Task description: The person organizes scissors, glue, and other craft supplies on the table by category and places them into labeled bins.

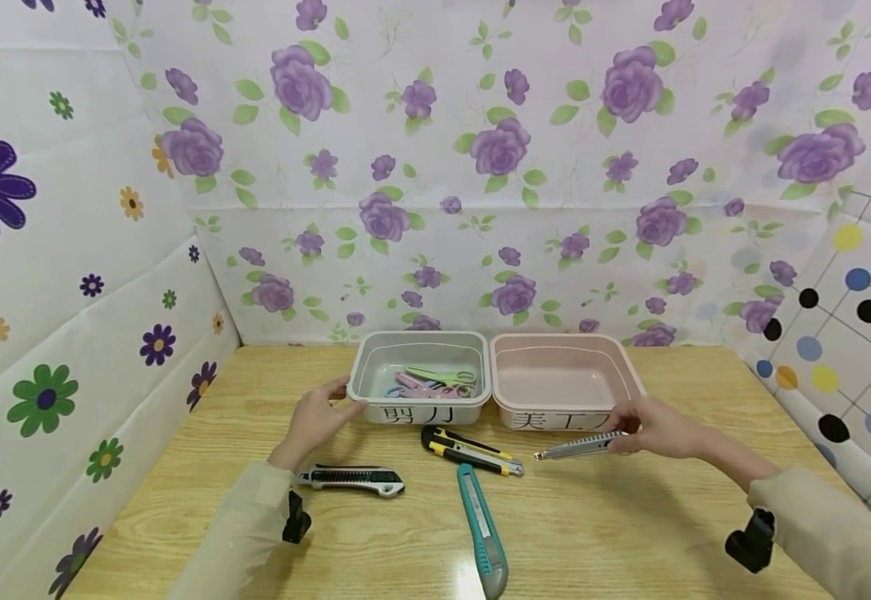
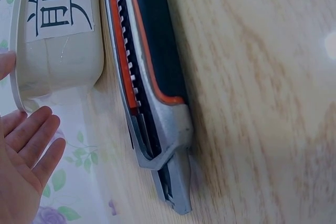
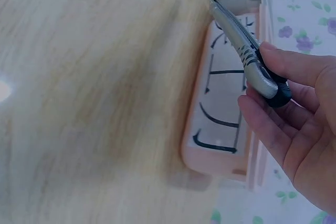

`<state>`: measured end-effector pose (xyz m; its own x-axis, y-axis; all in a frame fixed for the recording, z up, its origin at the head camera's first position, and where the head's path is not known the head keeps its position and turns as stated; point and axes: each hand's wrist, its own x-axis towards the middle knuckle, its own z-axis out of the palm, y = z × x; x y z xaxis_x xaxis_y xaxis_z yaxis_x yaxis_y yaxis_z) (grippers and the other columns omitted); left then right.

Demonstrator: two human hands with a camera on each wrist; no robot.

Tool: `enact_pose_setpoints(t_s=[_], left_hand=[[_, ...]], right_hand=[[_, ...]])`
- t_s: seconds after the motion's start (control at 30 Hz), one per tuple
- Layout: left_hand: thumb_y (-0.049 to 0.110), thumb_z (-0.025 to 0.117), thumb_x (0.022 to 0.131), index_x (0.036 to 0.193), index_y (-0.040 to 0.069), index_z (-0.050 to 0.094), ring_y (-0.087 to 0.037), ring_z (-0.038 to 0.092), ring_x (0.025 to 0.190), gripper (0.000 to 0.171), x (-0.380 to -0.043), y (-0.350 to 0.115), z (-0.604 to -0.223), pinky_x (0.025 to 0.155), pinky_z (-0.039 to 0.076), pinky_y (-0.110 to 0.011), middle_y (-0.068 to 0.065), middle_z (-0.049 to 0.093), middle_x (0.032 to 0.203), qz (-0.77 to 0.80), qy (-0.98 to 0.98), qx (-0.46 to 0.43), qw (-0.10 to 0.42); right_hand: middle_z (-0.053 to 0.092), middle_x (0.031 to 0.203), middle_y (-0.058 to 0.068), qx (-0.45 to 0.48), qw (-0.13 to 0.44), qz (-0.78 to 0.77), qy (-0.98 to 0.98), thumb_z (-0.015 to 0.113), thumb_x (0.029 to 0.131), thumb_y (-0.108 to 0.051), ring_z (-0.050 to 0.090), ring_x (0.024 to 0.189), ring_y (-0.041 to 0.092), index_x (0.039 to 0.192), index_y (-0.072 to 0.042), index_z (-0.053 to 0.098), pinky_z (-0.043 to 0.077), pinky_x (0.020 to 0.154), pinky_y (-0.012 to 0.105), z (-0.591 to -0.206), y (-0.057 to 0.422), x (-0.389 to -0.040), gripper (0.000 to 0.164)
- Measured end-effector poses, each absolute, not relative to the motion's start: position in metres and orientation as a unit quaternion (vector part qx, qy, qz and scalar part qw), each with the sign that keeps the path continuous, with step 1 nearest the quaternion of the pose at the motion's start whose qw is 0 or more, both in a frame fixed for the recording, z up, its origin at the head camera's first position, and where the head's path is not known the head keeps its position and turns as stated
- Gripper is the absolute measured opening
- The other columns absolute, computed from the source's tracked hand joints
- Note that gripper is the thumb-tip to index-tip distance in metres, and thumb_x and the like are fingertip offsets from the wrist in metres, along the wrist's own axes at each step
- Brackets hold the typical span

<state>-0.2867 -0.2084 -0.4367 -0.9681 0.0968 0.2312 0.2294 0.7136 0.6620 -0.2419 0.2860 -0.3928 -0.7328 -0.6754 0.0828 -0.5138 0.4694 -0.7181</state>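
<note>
My right hand point(image 1: 656, 429) pinches a grey and black utility knife point(image 3: 247, 51) between thumb and fingers, in front of the pink bin point(image 1: 555, 379). The knife's tip points left, and the bin's label lies behind it in the right wrist view. At the grey bin's point(image 1: 361, 367) front left corner, my left hand point(image 1: 317, 417) touches the rim with fairly straight fingers. Several small scissors point(image 1: 443, 377) lie inside that bin. Below the left hand rests a grey and black utility knife point(image 2: 157, 77) with orange trim.
A yellow and black utility knife point(image 1: 473, 451) lies before the bins, with a teal utility knife point(image 1: 483, 529) nearer me. Both bins stand side by side on the wooden table point(image 1: 630, 533), against a flowered cloth backdrop point(image 1: 435, 275). Their fronts carry paper labels.
</note>
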Motion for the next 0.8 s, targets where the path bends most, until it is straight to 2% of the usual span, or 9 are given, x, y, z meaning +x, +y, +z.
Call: enact_pose_setpoints(t_s=[0.2, 0.43, 0.57, 0.8], left_hand=[[0.034, 0.069, 0.08, 0.129, 0.002, 0.049, -0.032, 0.057, 0.103, 0.062, -0.287, -0.209, -0.437, 0.081, 0.047, -0.049, -0.013, 0.064, 0.108, -0.371, -0.92, -0.089, 0.09], [0.035, 0.068, 0.08, 0.129, 0.001, 0.049, -0.032, 0.057, 0.103, 0.063, -0.288, -0.208, -0.437, 0.082, 0.047, -0.049, -0.014, 0.064, 0.108, -0.366, -0.921, -0.096, 0.09], [0.035, 0.068, 0.08, 0.129, 0.0, 0.049, -0.032, 0.058, 0.102, 0.063, -0.288, -0.207, -0.437, 0.081, 0.047, -0.049, -0.014, 0.064, 0.107, -0.365, -0.921, -0.099, 0.092], [0.035, 0.068, 0.08, 0.129, 0.0, 0.048, -0.034, 0.057, 0.103, 0.063, -0.287, -0.207, -0.436, 0.081, 0.047, -0.048, -0.015, 0.064, 0.108, -0.371, -0.919, -0.101, 0.09]], right_hand=[[0.064, 0.076, 0.001, -0.336, 0.1, -0.363, 0.863, 0.067, 0.082, -0.016, 0.056, 0.064, 0.004, 0.087, -0.005, 0.065, 0.048, 0.053, 0.024, -0.379, 0.288, -0.25, 0.012], [0.063, 0.077, 0.006, -0.289, 0.117, -0.361, 0.879, 0.066, 0.083, -0.016, 0.054, 0.062, 0.007, 0.092, -0.003, 0.065, 0.048, 0.056, 0.025, -0.361, 0.297, -0.26, 0.016], [0.063, 0.08, 0.009, -0.265, 0.127, -0.367, 0.883, 0.065, 0.083, -0.017, 0.058, 0.067, 0.012, 0.095, 0.0, 0.063, 0.051, 0.061, 0.027, -0.353, 0.299, -0.263, 0.021], [0.063, 0.08, 0.007, -0.246, 0.096, -0.36, 0.895, 0.066, 0.082, -0.018, 0.053, 0.064, 0.01, 0.095, 0.0, 0.065, 0.047, 0.058, 0.028, -0.345, 0.301, -0.275, 0.022]])
